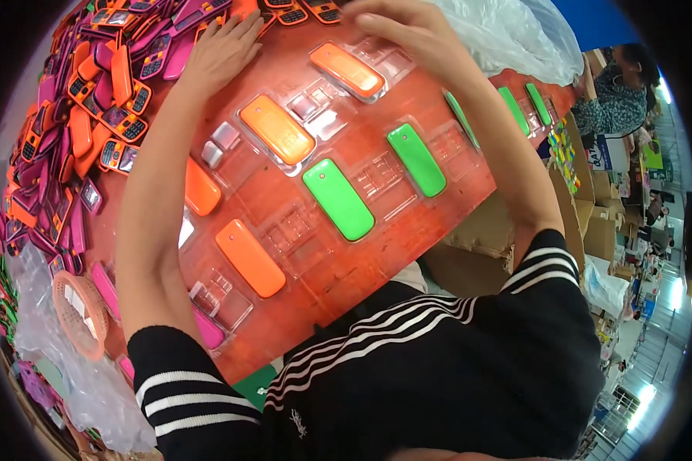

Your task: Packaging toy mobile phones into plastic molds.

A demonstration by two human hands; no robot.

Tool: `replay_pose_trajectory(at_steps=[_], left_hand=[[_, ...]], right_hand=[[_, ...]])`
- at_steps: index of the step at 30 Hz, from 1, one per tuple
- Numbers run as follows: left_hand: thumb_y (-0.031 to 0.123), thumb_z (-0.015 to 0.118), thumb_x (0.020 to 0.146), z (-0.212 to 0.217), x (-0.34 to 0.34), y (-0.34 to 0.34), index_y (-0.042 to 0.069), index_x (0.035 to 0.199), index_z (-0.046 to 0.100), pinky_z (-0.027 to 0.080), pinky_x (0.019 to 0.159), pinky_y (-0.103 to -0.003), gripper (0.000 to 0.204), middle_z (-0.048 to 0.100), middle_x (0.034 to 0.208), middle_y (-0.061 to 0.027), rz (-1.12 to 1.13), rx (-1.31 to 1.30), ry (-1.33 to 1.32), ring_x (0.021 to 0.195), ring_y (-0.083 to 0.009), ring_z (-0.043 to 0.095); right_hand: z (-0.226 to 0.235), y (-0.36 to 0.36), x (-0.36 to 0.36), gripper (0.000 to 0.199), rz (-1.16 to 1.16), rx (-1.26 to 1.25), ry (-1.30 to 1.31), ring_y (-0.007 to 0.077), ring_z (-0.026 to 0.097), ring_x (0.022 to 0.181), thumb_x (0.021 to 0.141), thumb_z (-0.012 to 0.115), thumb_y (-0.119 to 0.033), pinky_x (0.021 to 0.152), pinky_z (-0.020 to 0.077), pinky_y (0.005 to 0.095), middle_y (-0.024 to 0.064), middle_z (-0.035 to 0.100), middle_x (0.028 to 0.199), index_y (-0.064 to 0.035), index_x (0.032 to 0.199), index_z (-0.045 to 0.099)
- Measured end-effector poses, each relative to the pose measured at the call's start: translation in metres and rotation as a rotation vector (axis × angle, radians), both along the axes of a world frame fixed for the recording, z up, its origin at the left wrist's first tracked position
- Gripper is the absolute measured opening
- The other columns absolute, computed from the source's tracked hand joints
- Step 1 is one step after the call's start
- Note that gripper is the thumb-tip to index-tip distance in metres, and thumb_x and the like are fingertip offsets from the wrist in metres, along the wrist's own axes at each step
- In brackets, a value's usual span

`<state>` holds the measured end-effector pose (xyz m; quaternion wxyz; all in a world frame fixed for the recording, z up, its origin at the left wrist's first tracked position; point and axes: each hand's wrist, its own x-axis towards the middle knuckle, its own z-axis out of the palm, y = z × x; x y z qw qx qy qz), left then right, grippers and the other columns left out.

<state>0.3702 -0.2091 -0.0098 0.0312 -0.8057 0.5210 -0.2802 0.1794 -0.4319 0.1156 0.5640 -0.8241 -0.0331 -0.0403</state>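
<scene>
Seemingly partway: orange oblong plastic phones (277,129) and green ones (338,200) fill clear trays (377,177), a purple-and-orange phone heap (121,73) remains, left hand (217,60) fingers spread, right hand's (414,31) unclear.

Brightly lit, patchy glare — edges bent

The bare right hand (396,19) is partly cut off by the top edge; one rounded orange plastic shell (201,188) is partly hidden by the bare left forearm (158,207).
</scene>
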Motion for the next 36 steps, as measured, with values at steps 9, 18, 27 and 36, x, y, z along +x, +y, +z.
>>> replay_pose_trajectory(at_steps=[9, 18, 27, 36], left_hand=[[0.051, 0.033, 0.089, 0.019, -0.018, -0.022, 0.026, 0.139, 0.023, 0.019, 0.1, -0.061, 0.056, 0.022, 0.146, 0.0039, 0.374, 0.209, 0.142, 0.131, -0.031, 0.026], [0.038, 0.042, 0.091, 0.067, -0.062, 0.04, 0.009, 0.132, 0.038, 0.032, 0.1, -0.04, 0.051, 0.043, 0.13, -0.0178, 0.116, -0.273, 0.469, 0.122, -0.0335, 0.038], [0.022, 0.053, 0.089, 0.133, -0.231, 0.064, 0.004, 0.121, 0.051, 0.044, 0.072, -0.027, 0.037, 0.062, 0.092, -0.012, 0.217, -0.511, 0.968, 0.079, -0.0158, 0.057], [0.023, 0.057, 0.087, 0.105, -0.259, 0.066, 0.003, 0.113, 0.058, 0.045, 0.067, -0.027, 0.032, 0.063, 0.08, -0.0089, 0.191, -0.61, 1.106, 0.074, -0.0146, 0.058]], right_hand=[[-0.019, -0.031, -0.106, 0.022, -0.043, -0.057, 0.167, 0.0083, 0.059, 0.079, 0.089, 0.054, -0.017, 0.068, 0.0478, 0.0227, 0.0029, 0.063, 0.09, -0.0009, 0.103, 0.061], [-0.003, -0.039, -0.158, 0.019, 0.016, -0.129, 0.136, 0.0067, 0.058, 0.075, 0.087, 0.055, -0.011, 0.067, 0.0482, 0.0229, 0.0026, 0.062, 0.085, 0.0014, 0.101, 0.059], [0.074, -0.124, -0.082, 0.028, -0.547, -0.69, -0.551, 0.02, 0.061, 0.088, 0.086, 0.054, -0.022, 0.078, 0.0455, 0.0294, 0.0118, 0.064, 0.096, -0.0032, 0.106, 0.06], [0.024, -0.187, 0.014, 0.049, -0.321, -1.054, 0.019, 0.0357, 0.057, 0.096, 0.083, 0.051, -0.044, 0.081, 0.0443, 0.0434, 0.0228, 0.06, 0.101, 0.0002, 0.104, 0.057]])
